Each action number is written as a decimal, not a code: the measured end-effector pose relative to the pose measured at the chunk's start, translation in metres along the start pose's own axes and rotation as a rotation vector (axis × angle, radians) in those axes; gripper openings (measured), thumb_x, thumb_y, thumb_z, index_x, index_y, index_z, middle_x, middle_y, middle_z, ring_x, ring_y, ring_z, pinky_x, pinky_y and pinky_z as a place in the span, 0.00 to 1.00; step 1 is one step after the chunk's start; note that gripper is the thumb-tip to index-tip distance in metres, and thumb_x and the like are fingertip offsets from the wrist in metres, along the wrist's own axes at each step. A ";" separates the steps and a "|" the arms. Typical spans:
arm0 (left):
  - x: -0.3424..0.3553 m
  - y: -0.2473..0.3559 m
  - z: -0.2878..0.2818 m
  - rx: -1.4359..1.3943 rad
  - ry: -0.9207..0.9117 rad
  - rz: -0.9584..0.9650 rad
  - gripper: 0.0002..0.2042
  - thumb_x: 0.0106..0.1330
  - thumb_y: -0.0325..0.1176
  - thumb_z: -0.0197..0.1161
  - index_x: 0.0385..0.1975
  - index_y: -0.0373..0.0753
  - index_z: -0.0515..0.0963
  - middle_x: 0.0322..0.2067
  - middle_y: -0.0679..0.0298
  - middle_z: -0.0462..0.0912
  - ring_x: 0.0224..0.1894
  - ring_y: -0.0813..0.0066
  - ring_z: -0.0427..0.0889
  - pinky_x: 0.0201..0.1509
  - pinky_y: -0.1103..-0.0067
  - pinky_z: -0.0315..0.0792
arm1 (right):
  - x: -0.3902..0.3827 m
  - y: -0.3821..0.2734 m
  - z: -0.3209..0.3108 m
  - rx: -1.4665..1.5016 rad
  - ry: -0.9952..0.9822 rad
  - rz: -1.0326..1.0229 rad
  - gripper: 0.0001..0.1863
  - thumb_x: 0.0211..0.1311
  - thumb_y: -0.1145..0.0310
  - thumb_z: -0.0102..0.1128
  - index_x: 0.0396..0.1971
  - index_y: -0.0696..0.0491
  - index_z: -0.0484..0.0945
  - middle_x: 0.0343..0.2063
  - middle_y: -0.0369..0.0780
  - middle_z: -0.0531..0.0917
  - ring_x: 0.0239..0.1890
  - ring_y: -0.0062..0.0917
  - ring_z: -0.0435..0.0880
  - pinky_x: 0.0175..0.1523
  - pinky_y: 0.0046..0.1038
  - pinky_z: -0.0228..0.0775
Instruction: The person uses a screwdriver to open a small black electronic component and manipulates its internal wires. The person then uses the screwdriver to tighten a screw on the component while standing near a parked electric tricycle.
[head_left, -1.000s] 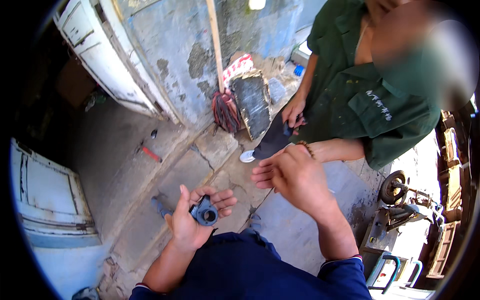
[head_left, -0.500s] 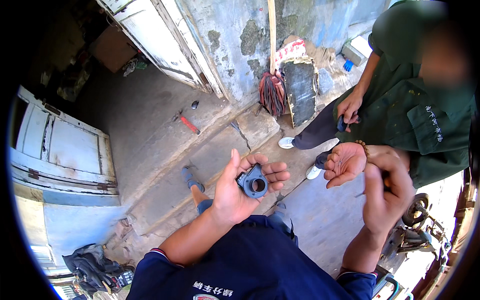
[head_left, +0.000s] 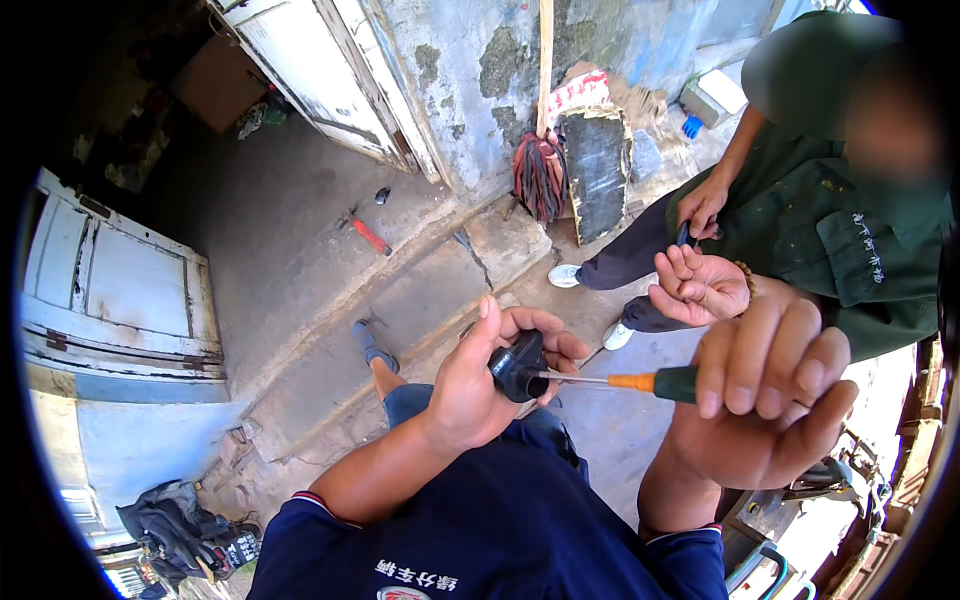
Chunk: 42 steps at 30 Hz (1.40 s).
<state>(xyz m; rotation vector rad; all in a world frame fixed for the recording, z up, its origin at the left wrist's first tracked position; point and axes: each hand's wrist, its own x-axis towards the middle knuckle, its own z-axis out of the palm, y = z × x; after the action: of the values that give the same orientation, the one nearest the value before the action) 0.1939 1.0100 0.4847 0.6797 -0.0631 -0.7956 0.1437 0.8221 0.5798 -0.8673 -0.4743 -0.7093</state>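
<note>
My left hand (head_left: 462, 398) is cupped around a small black plastic housing (head_left: 518, 368) with a round collar, its fingers curled over the far side. My right hand (head_left: 765, 400) grips a screwdriver (head_left: 632, 381) by its green and orange handle. The metal shaft points left and its tip meets the black housing; whether it sits in a screw is too small to tell. Just beyond my right hand is a co-worker's half-curled hand (head_left: 705, 287), palm up. The co-worker's other hand (head_left: 704, 208) holds a small dark object.
The co-worker in a dark green shirt (head_left: 790, 240) stands close on my right. A concrete step (head_left: 400, 275) lies ahead, with a red-handled tool (head_left: 372, 238) on the upper level. A mop (head_left: 540, 175) and a dark board (head_left: 597, 175) lean against the wall. White doors (head_left: 135, 285) stand at left.
My right hand has come left and nearer, now showing a screwdriver against the housing. My left hand has closed more and tilted the housing. The co-worker's near hand has curled.
</note>
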 end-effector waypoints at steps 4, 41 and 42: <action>-0.009 0.003 -0.007 -0.100 -0.073 0.009 0.37 0.79 0.64 0.26 0.51 0.36 0.75 0.48 0.43 0.83 0.43 0.59 0.85 0.37 0.71 0.76 | -0.003 0.009 0.014 -0.133 -0.052 -0.022 0.17 0.78 0.54 0.52 0.43 0.56 0.72 0.28 0.35 0.69 0.28 0.20 0.70 0.29 0.20 0.72; -0.037 -0.002 0.007 0.124 -0.229 0.193 0.45 0.73 0.73 0.21 0.51 0.37 0.75 0.44 0.36 0.83 0.25 0.65 0.85 0.26 0.77 0.75 | -0.064 -0.010 -0.004 -0.700 -0.227 0.229 0.04 0.58 0.76 0.64 0.32 0.60 0.80 0.26 0.46 0.86 0.27 0.32 0.88 0.33 0.30 0.80; -0.038 -0.003 0.010 0.112 -0.191 0.194 0.44 0.73 0.72 0.22 0.51 0.37 0.75 0.43 0.38 0.84 0.25 0.65 0.84 0.25 0.78 0.75 | -0.065 -0.008 -0.001 -0.748 -0.282 0.165 0.04 0.57 0.77 0.64 0.32 0.61 0.80 0.26 0.46 0.86 0.27 0.33 0.88 0.33 0.30 0.80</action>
<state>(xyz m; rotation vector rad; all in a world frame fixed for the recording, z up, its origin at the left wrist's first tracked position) 0.1622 1.0286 0.4976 0.6901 -0.3439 -0.6717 0.0936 0.8413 0.5419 -1.7055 -0.3777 -0.6141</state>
